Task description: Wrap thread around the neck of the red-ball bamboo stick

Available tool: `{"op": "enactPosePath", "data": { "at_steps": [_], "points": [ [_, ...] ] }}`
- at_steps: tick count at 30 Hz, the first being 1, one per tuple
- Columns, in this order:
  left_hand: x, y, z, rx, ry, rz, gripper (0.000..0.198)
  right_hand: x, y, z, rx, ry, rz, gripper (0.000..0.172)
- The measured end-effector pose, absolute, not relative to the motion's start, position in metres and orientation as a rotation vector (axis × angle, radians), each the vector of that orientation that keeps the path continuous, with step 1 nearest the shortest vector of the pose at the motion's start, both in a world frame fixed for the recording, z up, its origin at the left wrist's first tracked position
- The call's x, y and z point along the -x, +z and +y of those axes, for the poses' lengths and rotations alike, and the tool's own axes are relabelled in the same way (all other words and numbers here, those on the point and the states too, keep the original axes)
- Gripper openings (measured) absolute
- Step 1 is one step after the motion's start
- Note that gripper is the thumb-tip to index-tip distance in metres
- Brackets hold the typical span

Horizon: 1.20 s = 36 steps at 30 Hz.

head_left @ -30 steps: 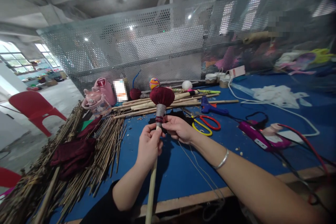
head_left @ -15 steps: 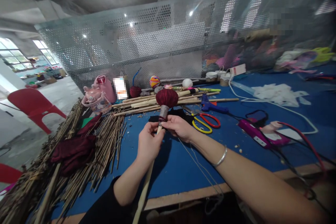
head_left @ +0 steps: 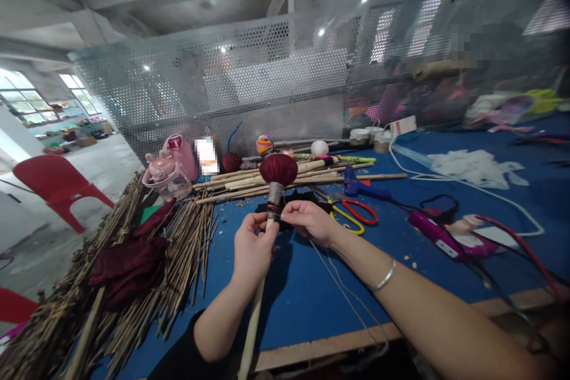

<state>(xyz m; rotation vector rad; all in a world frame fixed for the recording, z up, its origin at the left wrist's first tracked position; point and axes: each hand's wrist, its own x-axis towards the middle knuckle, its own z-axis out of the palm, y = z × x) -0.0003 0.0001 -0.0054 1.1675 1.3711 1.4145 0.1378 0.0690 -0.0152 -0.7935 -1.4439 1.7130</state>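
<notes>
My left hand is closed around a pale wooden stick that stands nearly upright over the blue table. The stick is topped by a dark red fabric ball with grey thread wound round its neck. My right hand pinches the thread at that neck, fingers pressed together. A thin grey thread trails from it down over the table's front edge. A silver bangle sits on my right wrist.
Thin brown sticks with dark red cloth cover the left of the table. Behind lie bamboo rods, yellow and red scissors, a blue glue gun, a pink tool, cables, white fabric and a pink bottle. A perforated metal screen stands at the back.
The stick has tilted slightly and the ball sits a little lower and farther off than a second ago. Both hands keep their hold at the wrapped neck.
</notes>
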Motion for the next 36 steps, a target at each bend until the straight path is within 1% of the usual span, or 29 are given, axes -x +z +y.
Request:
{"op": "enactPosePath", "data": {
  "at_steps": [5, 8, 10, 14, 18, 25, 30, 36],
  "points": [
    [-0.003, -0.004, -0.002, -1.116, 1.362, 1.188, 0.032, -0.138, -0.014, 0.070, 0.694, 1.749, -1.408, 0.027],
    [-0.005, -0.003, -0.003, -1.069, 1.352, 1.097, 0.030, -0.137, -0.013, 0.067, 0.608, 1.910, -1.389, 0.032],
    [-0.007, -0.003, -0.003, -1.041, 1.309, 1.049, 0.028, -0.136, -0.013, 0.065, 0.608, 1.949, -1.367, 0.032],
    [-0.009, -0.008, -0.003, -1.007, 1.186, 1.113, 0.029, -0.131, -0.018, 0.064, 0.692, 1.786, -1.388, 0.029],
    [-0.011, -0.012, -0.004, -1.007, 1.256, 1.222, 0.033, -0.126, -0.021, 0.064, 0.671, 1.757, -1.411, 0.030],
    [-0.003, -0.006, 0.000, -0.966, 1.331, 1.171, 0.032, -0.137, -0.011, 0.064, 0.806, 1.675, -1.525, 0.025],
    [0.000, -0.001, -0.001, -0.964, 1.321, 1.142, 0.028, -0.141, -0.006, 0.064, 0.777, 1.702, -1.467, 0.023],
    [-0.001, 0.004, -0.004, -0.929, 1.343, 1.044, 0.025, -0.137, -0.012, 0.067, 0.734, 1.731, -1.436, 0.024]
  ]
}}
